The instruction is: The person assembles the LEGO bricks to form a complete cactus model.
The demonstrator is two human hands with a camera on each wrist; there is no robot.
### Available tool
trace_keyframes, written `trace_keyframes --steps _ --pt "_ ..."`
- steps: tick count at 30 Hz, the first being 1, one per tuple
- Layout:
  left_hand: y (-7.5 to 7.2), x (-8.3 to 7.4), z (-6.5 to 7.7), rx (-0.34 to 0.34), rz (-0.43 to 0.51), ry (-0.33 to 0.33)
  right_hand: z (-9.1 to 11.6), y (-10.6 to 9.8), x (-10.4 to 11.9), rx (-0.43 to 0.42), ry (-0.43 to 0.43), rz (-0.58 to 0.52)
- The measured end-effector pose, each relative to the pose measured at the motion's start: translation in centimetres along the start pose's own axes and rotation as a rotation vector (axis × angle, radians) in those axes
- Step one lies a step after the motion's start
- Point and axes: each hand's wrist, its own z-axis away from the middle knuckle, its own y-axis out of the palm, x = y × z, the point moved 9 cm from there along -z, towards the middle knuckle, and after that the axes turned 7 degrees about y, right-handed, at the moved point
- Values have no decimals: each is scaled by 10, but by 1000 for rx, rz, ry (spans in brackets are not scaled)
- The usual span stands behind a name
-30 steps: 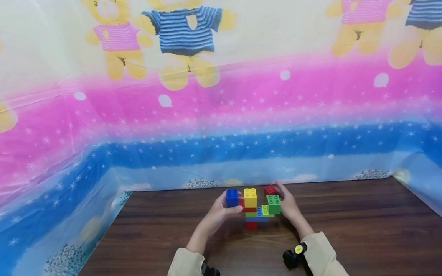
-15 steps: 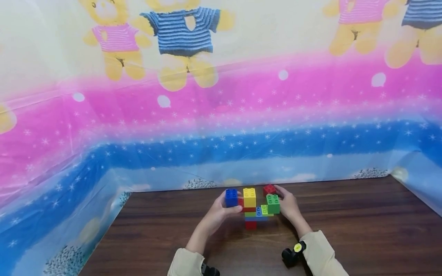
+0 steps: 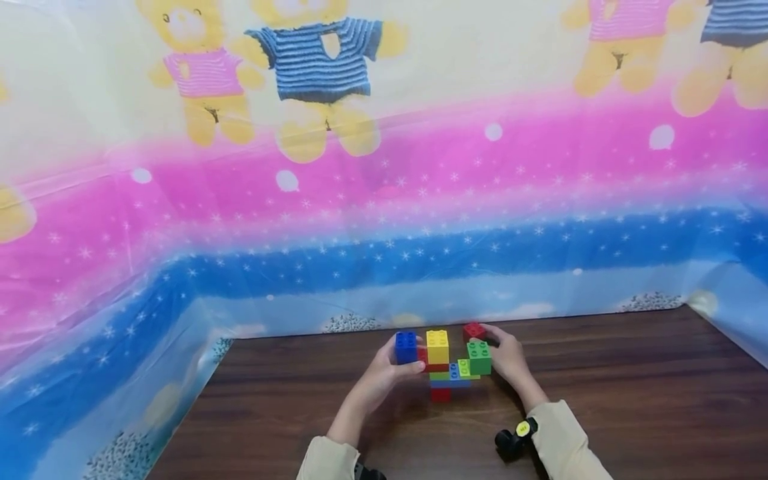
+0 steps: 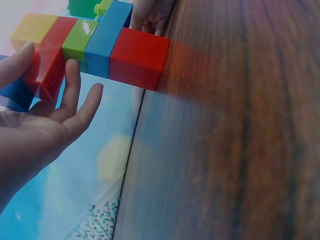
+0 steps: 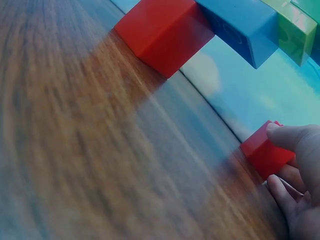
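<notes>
A toy building-block structure point(image 3: 451, 384) stands on its red bottom block point(image 4: 140, 57) on the table. Blue and lime layers rise above that block. Up top are a dark blue block point(image 3: 405, 347) at left, a yellow block point(image 3: 437, 347) and a green block point(image 3: 479, 358) at right. My left hand point(image 3: 375, 380) holds the upper left of the structure, thumb on the long red block point(image 4: 50, 57), fingers behind. Behind the green block, my right hand point(image 3: 511, 363) grips a loose red block point(image 5: 267, 150) between thumb and fingers, low at the tabletop.
The dark wooden table point(image 3: 270, 413) ends close behind the blocks. A printed cloth point(image 3: 384, 267) with bears and snowflakes hangs along its back and sides. Black wrist cameras point(image 3: 513, 440) sit at the beige sleeves point(image 3: 567, 440).
The right index finger, extended upward a second ago, has come down to the loose red block. My left hand and the structure stay in place; the head view shifts slightly.
</notes>
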Motion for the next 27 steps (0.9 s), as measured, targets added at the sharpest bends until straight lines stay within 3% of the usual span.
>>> trace_keyframes --steps 16,22,27 --pt "1 0 0 10 1 4 7 -7 -1 -5 4 -80" --pt "2 -1 0 14 1 2 6 -12 -1 -45 -6 -111" --pt "0 -1 -1 12 7 3 6 -21 -3 -108 51 -144"
